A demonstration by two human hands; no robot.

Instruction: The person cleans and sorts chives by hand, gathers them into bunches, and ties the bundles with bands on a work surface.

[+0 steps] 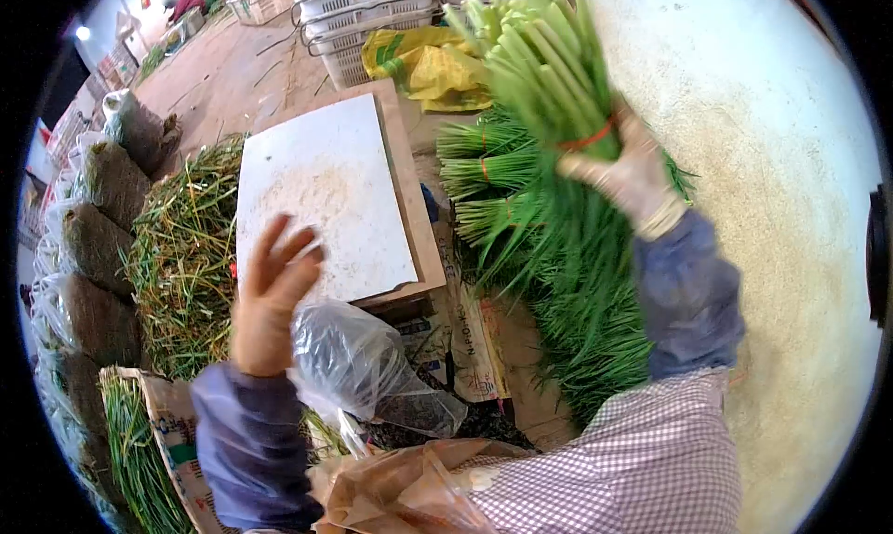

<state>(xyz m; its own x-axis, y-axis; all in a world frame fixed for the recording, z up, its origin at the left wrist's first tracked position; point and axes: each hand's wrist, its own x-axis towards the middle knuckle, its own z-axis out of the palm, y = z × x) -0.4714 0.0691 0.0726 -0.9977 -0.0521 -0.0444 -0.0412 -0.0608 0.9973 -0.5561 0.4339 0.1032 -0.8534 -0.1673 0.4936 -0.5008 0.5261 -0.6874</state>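
Note:
My right hand (623,166), in a pale glove, grips a thick bunch of green stalks (549,69) near its red band. The pale cut ends point up and away, and the leaves hang down over other banded green bunches (479,171) stacked on the floor. My left hand (274,297) is raised with its fingers apart and holds nothing. It is over the near left part of a white board (326,194) that has dirt on it. A clear plastic bag (349,353) lies below the board.
Loose green and brown trimmings (186,255) are heaped left of the board. Filled plastic bags (98,246) line the far left. White crates (367,18) and a yellow sack (433,64) stand ahead. A pale wall (781,208) runs along the right.

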